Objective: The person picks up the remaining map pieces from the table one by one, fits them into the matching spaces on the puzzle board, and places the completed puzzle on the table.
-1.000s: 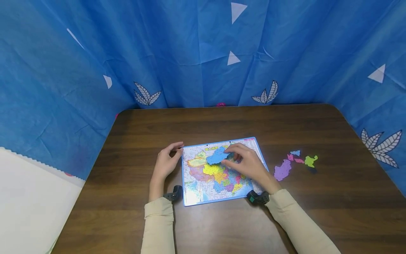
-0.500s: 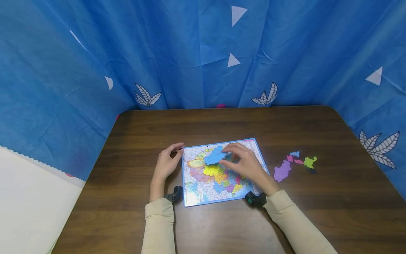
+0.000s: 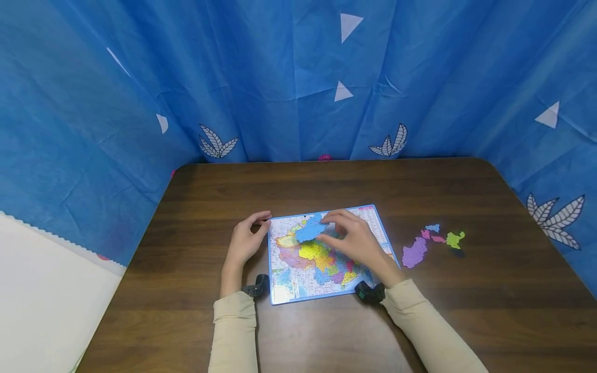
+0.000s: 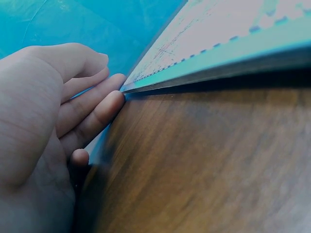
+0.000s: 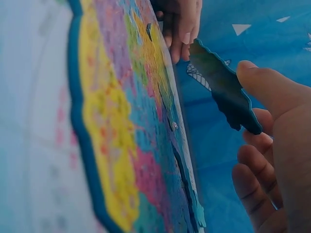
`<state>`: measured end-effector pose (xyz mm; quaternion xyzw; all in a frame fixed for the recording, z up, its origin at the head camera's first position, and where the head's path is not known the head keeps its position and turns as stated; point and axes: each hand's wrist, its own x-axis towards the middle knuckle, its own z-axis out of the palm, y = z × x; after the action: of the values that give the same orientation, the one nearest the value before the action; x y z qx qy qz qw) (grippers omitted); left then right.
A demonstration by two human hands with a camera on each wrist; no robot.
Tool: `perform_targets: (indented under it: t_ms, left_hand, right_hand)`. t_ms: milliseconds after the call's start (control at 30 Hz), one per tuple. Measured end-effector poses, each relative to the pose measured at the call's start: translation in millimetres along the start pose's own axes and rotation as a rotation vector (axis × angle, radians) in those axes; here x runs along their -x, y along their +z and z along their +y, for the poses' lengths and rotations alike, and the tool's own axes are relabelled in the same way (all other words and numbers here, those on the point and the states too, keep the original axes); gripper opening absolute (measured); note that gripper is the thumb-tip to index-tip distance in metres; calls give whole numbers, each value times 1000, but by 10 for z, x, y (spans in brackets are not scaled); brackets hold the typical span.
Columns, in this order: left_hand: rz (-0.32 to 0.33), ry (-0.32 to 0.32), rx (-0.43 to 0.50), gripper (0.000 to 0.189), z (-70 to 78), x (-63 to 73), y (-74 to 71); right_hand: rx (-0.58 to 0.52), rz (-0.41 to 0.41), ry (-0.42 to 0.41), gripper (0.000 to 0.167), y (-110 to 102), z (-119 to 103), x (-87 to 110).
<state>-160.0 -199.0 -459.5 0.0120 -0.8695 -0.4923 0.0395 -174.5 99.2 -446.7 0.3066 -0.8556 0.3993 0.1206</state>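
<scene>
A blue map puzzle piece (image 3: 309, 228) is held over the upper part of a map puzzle board (image 3: 284, 291). My right hand (image 3: 356, 241) pinches its right end between thumb and fingers. Seen from the right wrist, the puzzle piece (image 5: 223, 92) shows its dark underside and hangs apart from the board. My left hand (image 3: 244, 241) is at the board's upper left corner. In the left wrist view its fingertips (image 4: 116, 99) touch that corner, the fingers only slightly bent. Colourful pieces fill much of the map; its upper right is partly hidden behind my right hand.
Right of the board lie several loose pieces: a purple one (image 3: 414, 253), a green one (image 3: 454, 239), a small blue one (image 3: 432, 227) and small pink ones (image 3: 438, 239). The brown wooden table (image 3: 489, 311) ends at a blue curtain (image 3: 298, 77).
My right hand has moved a little to the left over the board, carrying the blue puzzle piece. The left hand stays at the corner.
</scene>
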Motion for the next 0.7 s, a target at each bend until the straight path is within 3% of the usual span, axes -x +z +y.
perform_targets:
  t_ms: [700]
  left_hand:
    - [-4, -12, -6, 33, 7, 9, -4]
  right_hand:
    - [-6, -23, 13, 38, 4, -90, -122]
